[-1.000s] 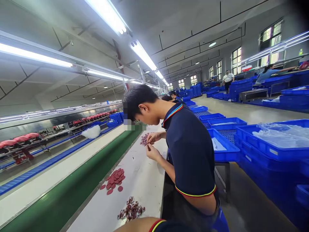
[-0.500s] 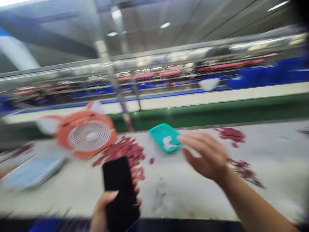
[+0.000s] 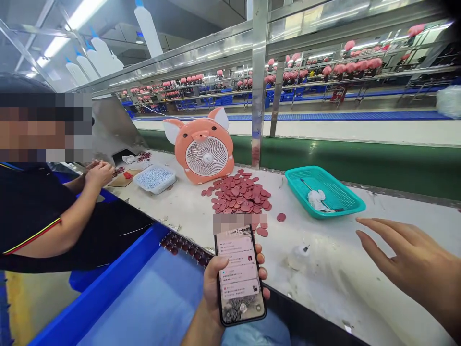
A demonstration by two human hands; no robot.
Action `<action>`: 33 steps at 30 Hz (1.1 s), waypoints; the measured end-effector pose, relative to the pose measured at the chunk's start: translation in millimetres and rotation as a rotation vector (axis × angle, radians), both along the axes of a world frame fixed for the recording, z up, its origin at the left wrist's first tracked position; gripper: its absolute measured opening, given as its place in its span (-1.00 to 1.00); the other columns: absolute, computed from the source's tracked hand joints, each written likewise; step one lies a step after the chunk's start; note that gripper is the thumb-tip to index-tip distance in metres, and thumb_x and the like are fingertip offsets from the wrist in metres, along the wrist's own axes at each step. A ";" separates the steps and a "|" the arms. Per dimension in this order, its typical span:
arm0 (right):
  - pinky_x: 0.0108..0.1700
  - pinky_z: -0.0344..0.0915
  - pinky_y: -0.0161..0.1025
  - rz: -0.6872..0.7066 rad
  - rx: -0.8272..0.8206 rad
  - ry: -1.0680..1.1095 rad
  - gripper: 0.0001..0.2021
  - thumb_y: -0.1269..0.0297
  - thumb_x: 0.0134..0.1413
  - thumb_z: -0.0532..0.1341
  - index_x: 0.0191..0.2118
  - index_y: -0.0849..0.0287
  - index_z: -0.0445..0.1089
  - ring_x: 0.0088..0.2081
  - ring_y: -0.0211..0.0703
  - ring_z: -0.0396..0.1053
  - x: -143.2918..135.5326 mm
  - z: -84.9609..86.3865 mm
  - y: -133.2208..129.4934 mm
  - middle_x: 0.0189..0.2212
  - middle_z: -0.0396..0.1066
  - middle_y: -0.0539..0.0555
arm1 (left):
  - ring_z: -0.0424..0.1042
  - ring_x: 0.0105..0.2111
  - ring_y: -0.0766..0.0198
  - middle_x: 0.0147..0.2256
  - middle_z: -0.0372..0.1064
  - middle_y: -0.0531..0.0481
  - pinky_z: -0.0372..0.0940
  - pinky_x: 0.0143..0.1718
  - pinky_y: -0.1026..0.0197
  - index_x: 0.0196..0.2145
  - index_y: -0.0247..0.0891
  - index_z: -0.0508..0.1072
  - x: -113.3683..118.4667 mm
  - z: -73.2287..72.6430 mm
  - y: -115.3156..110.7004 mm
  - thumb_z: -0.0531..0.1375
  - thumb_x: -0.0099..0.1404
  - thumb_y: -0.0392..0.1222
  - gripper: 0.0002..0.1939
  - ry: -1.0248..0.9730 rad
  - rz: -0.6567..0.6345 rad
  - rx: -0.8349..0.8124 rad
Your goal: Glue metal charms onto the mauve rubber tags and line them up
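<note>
A smartphone [image 3: 239, 281] with a lit lock screen is gripped upright in my left hand [image 3: 212, 288], the thumb along its left edge and fingertips round the right. My right hand [image 3: 406, 259] hovers over the white worktop with fingers stretched out, holding nothing. Just beyond its fingertips lies a teal plastic basket [image 3: 345, 192], holding a crumpled white wad [image 3: 317, 199] and a thin pen-like tool. Behind the phone spreads a pile of flat dark-red oval pieces [image 3: 241, 192]. One loose oval piece [image 3: 281, 217] lies to its right.
An orange animal-shaped fan [image 3: 205, 149] stands behind the pile. Left of it sits a white tray of small bluish beads [image 3: 154, 178]. A co-worker [image 3: 32, 211] works at the left. Below the worktop is a blue bin [image 3: 108, 288]; a metal post [image 3: 256, 96] rises behind.
The view has swung left, bringing the co-worker and blue bin into sight. The phone screen, dark before, is now lit. My right hand appears farther right, still empty.
</note>
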State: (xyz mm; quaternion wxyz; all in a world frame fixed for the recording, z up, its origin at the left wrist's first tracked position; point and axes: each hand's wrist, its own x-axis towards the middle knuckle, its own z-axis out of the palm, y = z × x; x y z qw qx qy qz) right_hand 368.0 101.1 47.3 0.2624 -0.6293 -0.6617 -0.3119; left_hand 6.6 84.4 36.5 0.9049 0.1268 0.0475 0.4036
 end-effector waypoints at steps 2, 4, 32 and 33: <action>-0.39 0.16 -0.40 -0.052 -0.097 -0.049 -0.67 -0.09 0.18 0.10 -0.05 -0.19 0.48 -0.16 -0.33 0.48 -0.6 -0.1 5.0 -0.10 0.55 -0.14 | 0.47 -0.14 0.18 -0.06 0.43 -0.18 0.53 -0.08 0.03 0.12 -0.47 0.39 0.7 -1.8 0.8 0.24 0.11 -0.03 -0.33 -0.001 -0.005 -0.007; -0.49 0.12 -0.42 -0.081 -0.184 -0.029 -0.64 -0.14 0.18 0.04 -0.05 -0.23 0.45 -0.20 -0.30 0.49 -0.4 -0.8 11.5 -0.06 0.53 -0.14 | 0.48 -0.14 0.19 -0.07 0.44 -0.18 0.53 -0.08 0.03 0.11 -0.47 0.39 1.4 -2.5 1.2 0.24 0.12 -0.04 -0.35 -0.004 -0.008 -0.014; -0.12 0.48 -0.37 0.299 -0.685 0.293 -0.43 -0.13 0.15 0.15 0.15 0.16 0.27 -0.19 -0.44 0.39 -37.7 -28.3 143.0 0.04 0.38 0.10 | 0.48 -0.20 0.23 -0.11 0.45 -0.17 0.50 -0.14 0.07 0.06 -0.43 0.43 -15.7 -4.3 -29.4 0.22 0.19 0.20 -0.32 0.128 0.177 -0.108; -0.15 0.47 -0.38 0.297 -0.647 0.315 -0.37 -0.17 0.13 0.15 0.19 0.13 0.23 -0.21 -0.45 0.38 -37.8 -26.6 141.5 0.06 0.36 0.11 | 0.48 -0.19 0.24 -0.08 0.45 -0.18 0.49 -0.14 0.09 0.06 -0.41 0.43 -19.8 -0.4 -37.5 0.19 0.23 0.19 -0.35 0.179 0.179 -0.074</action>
